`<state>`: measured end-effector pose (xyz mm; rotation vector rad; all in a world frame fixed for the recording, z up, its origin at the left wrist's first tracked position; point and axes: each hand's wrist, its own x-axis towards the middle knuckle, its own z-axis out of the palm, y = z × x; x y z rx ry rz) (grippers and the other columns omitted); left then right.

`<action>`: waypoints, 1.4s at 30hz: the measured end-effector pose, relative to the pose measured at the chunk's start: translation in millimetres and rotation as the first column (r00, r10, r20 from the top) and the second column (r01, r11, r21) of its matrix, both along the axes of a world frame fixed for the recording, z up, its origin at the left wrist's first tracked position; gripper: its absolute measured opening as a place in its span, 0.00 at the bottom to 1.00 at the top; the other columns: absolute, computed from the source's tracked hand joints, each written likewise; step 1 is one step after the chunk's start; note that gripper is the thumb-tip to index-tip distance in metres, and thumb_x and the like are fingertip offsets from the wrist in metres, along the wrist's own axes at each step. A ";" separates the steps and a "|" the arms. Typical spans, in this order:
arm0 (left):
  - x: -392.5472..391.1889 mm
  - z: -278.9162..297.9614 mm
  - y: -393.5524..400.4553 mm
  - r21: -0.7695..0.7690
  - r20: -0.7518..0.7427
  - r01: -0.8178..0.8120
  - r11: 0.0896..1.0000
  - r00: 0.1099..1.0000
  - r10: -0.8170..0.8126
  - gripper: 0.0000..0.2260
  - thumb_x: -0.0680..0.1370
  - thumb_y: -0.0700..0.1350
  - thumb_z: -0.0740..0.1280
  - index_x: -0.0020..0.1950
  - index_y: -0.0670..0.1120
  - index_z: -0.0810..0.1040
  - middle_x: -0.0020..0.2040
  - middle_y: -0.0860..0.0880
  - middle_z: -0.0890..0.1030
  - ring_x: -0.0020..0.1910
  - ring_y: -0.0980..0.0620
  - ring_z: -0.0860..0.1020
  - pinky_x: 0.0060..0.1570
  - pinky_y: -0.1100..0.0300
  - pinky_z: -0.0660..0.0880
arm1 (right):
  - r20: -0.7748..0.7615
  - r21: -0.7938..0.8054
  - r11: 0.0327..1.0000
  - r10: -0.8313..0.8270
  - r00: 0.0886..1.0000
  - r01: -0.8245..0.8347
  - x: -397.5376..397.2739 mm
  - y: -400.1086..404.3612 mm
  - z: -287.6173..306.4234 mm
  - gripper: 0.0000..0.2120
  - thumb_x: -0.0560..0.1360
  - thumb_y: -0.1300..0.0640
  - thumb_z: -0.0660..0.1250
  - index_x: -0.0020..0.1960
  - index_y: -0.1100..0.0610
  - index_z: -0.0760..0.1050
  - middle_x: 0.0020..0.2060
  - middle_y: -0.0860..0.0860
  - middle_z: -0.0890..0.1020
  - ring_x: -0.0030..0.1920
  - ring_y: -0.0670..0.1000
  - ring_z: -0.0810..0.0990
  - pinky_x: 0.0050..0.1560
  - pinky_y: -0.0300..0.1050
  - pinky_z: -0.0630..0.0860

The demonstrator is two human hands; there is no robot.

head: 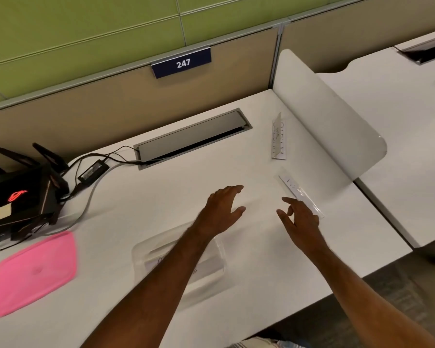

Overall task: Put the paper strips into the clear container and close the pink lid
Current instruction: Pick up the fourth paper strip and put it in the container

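The clear container [212, 257] sits on the white desk near the front, partly hidden under my left forearm; at least one paper strip with writing lies inside it. The pink lid [34, 271] lies flat on the desk at the left, apart from the container. One paper strip [278, 140] rests near the white divider at the back right. Another strip [295, 190] lies closer, angled, its near end under my right hand's fingers. My left hand [222, 209] hovers open beyond the container. My right hand [299, 218] is open, fingers spread, holding nothing.
A black router [18, 199] with antennas, a power brick [93, 170] and cables occupy the left back of the desk. A grey cable hatch [194, 136] is set in the desktop at the back. A white divider [324, 116] bounds the desk on the right.
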<state>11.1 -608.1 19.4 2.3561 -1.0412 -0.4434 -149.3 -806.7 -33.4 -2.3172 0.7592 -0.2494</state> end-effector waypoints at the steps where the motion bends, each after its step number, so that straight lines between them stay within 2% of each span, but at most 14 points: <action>1: 1.6 -0.5 -10.9 0.017 -0.013 0.020 1.000 1.000 -0.020 0.26 0.80 0.51 0.66 0.77 0.49 0.64 0.72 0.53 0.72 0.70 0.50 0.69 0.71 0.54 0.62 | 0.006 -0.011 0.999 -0.031 0.999 0.031 -3.1 -6.9 -1.7 0.19 0.79 0.49 0.68 0.69 0.51 0.74 0.44 0.45 0.75 0.48 0.50 0.78 0.63 0.52 0.64; 7: 10.8 -5.8 -70.8 0.095 -0.130 0.096 0.991 0.988 -0.083 0.31 0.81 0.52 0.66 0.80 0.48 0.57 0.79 0.50 0.63 0.76 0.47 0.63 0.74 0.51 0.61 | -0.033 -0.063 0.988 -0.146 0.989 0.144 -19.6 -43.0 -9.4 0.23 0.78 0.52 0.70 0.71 0.52 0.70 0.46 0.47 0.75 0.49 0.51 0.78 0.56 0.52 0.67; 12: 19.8 -15.6 -115.6 0.149 -0.204 0.123 0.981 0.975 -0.091 0.35 0.80 0.53 0.66 0.81 0.47 0.52 0.80 0.49 0.59 0.77 0.43 0.61 0.74 0.49 0.59 | -0.076 -0.045 0.980 -0.199 0.977 0.196 -27.6 -61.4 -18.0 0.23 0.79 0.49 0.69 0.71 0.51 0.68 0.49 0.45 0.74 0.48 0.47 0.76 0.57 0.52 0.65; 16: 26.2 -26.3 -146.3 0.197 -0.243 0.122 0.973 0.967 -0.072 0.39 0.79 0.52 0.68 0.82 0.46 0.49 0.81 0.45 0.57 0.77 0.41 0.60 0.74 0.48 0.60 | -0.143 -0.043 0.977 -0.211 0.967 0.207 -31.4 -70.5 -27.8 0.21 0.79 0.45 0.67 0.69 0.51 0.69 0.53 0.48 0.75 0.47 0.47 0.75 0.59 0.57 0.70; 19: 29.8 -34.9 -164.3 0.209 -0.270 0.118 0.971 0.961 -0.058 0.41 0.78 0.52 0.69 0.82 0.46 0.47 0.81 0.44 0.57 0.77 0.40 0.60 0.74 0.47 0.59 | -0.174 -0.056 0.976 -0.219 0.960 0.213 -33.1 -76.3 -35.3 0.18 0.79 0.45 0.67 0.66 0.51 0.71 0.52 0.49 0.75 0.45 0.48 0.75 0.58 0.57 0.70; 25: 32.6 -47.3 -182.2 0.210 -0.285 0.122 0.970 0.957 -0.058 0.40 0.78 0.50 0.70 0.82 0.47 0.49 0.80 0.46 0.60 0.76 0.41 0.62 0.73 0.47 0.60 | -0.194 -0.010 0.983 -0.183 0.964 0.185 -34.7 -81.4 -44.1 0.09 0.82 0.47 0.63 0.60 0.47 0.73 0.52 0.46 0.73 0.48 0.47 0.77 0.57 0.51 0.64; 28: 33.0 -49.8 -183.5 0.190 -0.288 0.109 0.976 0.956 -0.051 0.38 0.78 0.49 0.70 0.81 0.47 0.51 0.79 0.47 0.61 0.75 0.41 0.63 0.74 0.47 0.61 | -0.172 -0.003 0.984 -0.173 0.970 0.175 -33.0 -79.3 -43.7 0.07 0.83 0.47 0.60 0.58 0.47 0.74 0.51 0.44 0.74 0.46 0.46 0.78 0.57 0.50 0.62; 37: 35.3 -42.4 -168.3 0.136 -0.287 0.071 0.988 0.958 -0.029 0.39 0.77 0.46 0.72 0.81 0.48 0.53 0.78 0.48 0.63 0.75 0.43 0.64 0.72 0.44 0.64 | -0.113 -0.042 0.980 -0.198 0.974 0.194 -25.4 -71.1 -29.2 0.09 0.84 0.47 0.58 0.53 0.47 0.75 0.46 0.44 0.75 0.40 0.48 0.78 0.50 0.49 0.62; 42: 37.7 -31.4 -152.0 0.095 -0.273 0.052 0.994 0.962 -0.025 0.41 0.76 0.45 0.74 0.81 0.49 0.52 0.79 0.49 0.62 0.76 0.43 0.63 0.73 0.43 0.63 | -0.076 -0.082 0.983 -0.171 0.982 0.164 -21.6 -65.5 -15.7 0.09 0.84 0.46 0.58 0.53 0.47 0.76 0.46 0.43 0.77 0.42 0.48 0.78 0.50 0.48 0.61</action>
